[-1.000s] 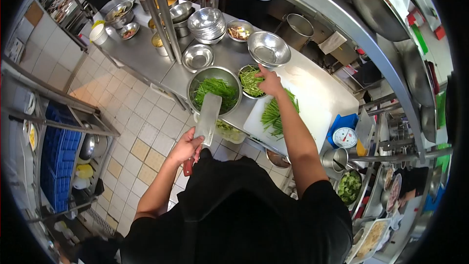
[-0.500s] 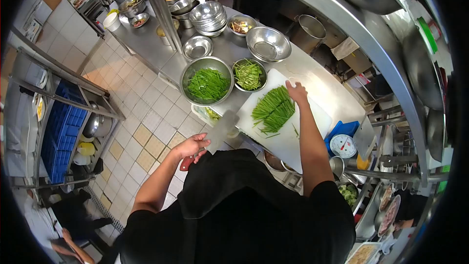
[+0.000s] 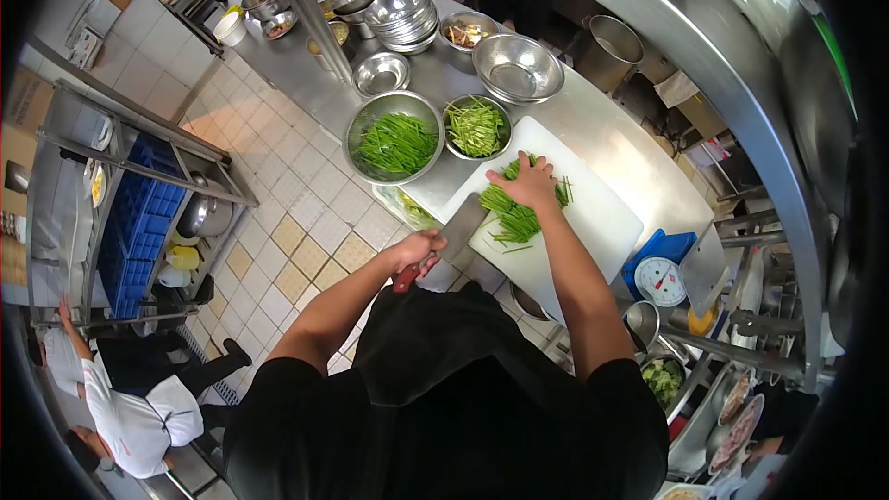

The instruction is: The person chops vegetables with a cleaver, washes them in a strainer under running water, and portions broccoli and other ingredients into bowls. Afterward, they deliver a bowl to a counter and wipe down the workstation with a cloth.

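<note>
A cleaver (image 3: 465, 220) with a red-brown handle is gripped in my left hand (image 3: 420, 252). Its broad blade points up and right, close to the near left edge of the white cutting board (image 3: 604, 222). On the board lies a heap of cut green chives (image 3: 515, 224), partly covered by my right hand (image 3: 532, 187). The right fingers and thumb curve around the top of that heap. A large steel bowl of cut green chives (image 3: 398, 143) stands left of the board. Beside it, a smaller bowl holds paler cut stalks (image 3: 474, 128).
Stacked steel bowls (image 3: 404, 20) and a wide bowl (image 3: 517, 67) stand farther back on the steel counter. Right of the board is a dial scale (image 3: 659, 280). A metal post (image 3: 310, 14) rises on the left. Co-workers in white (image 3: 139, 407) are at lower left.
My right hand has moved left and down onto the chives, which are now bunched closer together. The cleaver has swung nearer to the board. The co-workers at lower left show more fully.
</note>
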Available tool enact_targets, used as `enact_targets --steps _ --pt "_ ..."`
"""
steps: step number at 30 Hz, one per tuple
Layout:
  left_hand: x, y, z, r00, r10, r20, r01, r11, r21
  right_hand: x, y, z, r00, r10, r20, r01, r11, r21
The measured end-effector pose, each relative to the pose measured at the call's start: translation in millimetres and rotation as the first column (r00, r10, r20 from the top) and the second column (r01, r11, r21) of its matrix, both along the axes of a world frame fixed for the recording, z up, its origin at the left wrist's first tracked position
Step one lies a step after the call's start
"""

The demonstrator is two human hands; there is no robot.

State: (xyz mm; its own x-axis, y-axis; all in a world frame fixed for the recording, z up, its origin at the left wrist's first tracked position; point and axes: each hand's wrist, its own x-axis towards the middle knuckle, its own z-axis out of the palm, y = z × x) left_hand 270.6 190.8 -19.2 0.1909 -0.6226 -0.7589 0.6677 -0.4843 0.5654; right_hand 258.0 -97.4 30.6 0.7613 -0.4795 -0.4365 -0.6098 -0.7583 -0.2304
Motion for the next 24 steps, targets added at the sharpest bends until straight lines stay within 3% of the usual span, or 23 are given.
enact_targets --steps 3,7,15,21,24 --pt "6.2 -44.0 19.4 0.999 0.005 0.045 -0.007 0.998 0.061 -8.9 11.9 0.6 0.996 0.015 0.090 -0.008 0.997 -0.071" --pt "15.2 -79.4 -10.6 0.998 -0.037 0.049 0.041 0.996 -0.083 -14.3 14.6 -22.3 0.958 -0.005 0.288 0.058 0.982 -0.177" --pt "23.2 -84.5 -3.0 0.989 -0.093 0.111 0.110 0.982 -0.151 -17.1 10.8 -17.2 0.915 0.006 0.402 0.111 0.957 -0.268" --pt "27.9 -69.2 59.3 0.992 -0.067 0.106 0.088 0.975 -0.206 -9.4 26.1 47.6 0.893 0.062 0.446 0.103 0.936 -0.337" --pt "35.9 -48.5 83.7 0.989 0.068 0.133 -0.037 0.973 -0.226 8.8 42.7 68.7 0.845 0.143 0.515 0.084 0.916 -0.392"
